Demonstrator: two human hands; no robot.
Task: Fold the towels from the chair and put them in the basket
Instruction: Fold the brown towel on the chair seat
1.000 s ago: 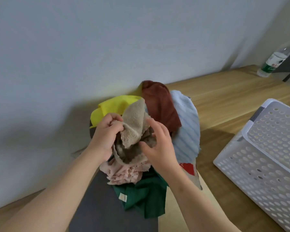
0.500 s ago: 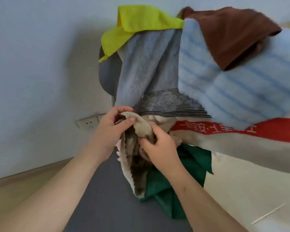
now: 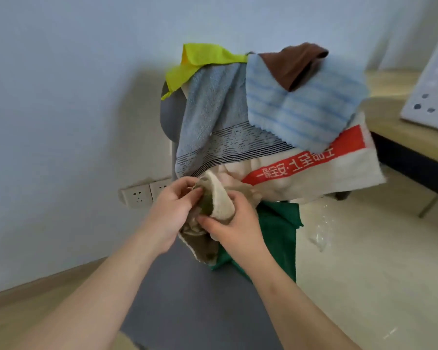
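Tan towel is held by both hands just above the chair seat, low in front of the draped pile. Left hand pinches its upper edge; right hand curls round the fold. Compared with half a second ago, the towel is bunched tighter with less hanging. Basket wall now shows on the table, far right.

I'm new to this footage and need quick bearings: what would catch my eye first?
The left hand and right hand grip a beige towel at the picture's centre. Behind them the chair is heaped with towels: yellow towel and brown towel on top, blue striped towel at right, white towel with a red band beneath.
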